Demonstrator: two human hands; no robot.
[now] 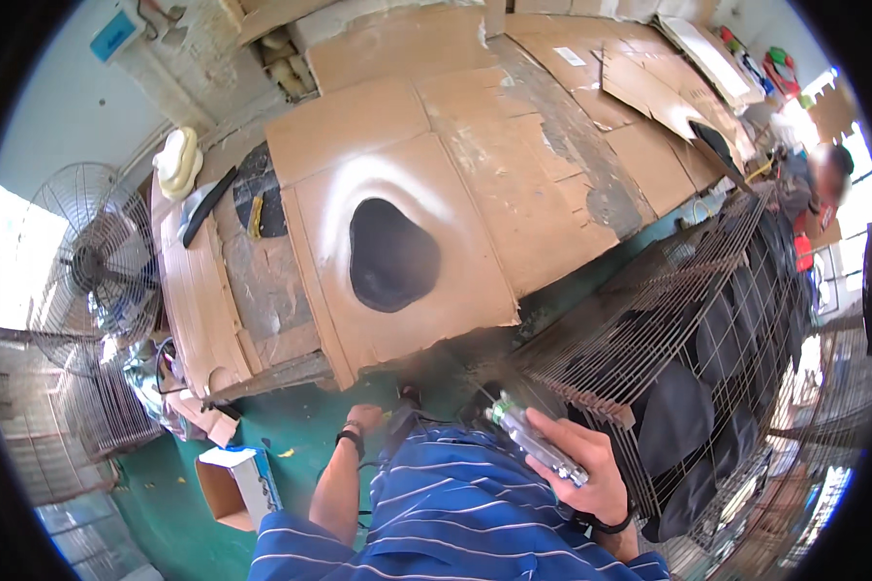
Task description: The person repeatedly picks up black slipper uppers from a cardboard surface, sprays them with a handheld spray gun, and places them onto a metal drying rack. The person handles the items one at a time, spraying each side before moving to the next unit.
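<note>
A silver metal spray gun (538,445) with a green part near its tip is gripped in my right hand (591,470), in front of my body at the right. My left hand (363,418) hangs low by the table's front edge, with a dark band at its wrist. Its fingers are small and blurred, so whether they hold anything is unclear. A black, rounded flat piece (392,257) lies on a cardboard sheet (465,290) on the worktable, ahead of both hands and touched by neither. White overspray surrounds its upper side.
A wire rack (639,339) with several dark flat pieces (678,416) stands close on my right. A large fan (92,266) is at the left. An open box (237,484) sits on the green floor. Another person (824,184) is at the far right.
</note>
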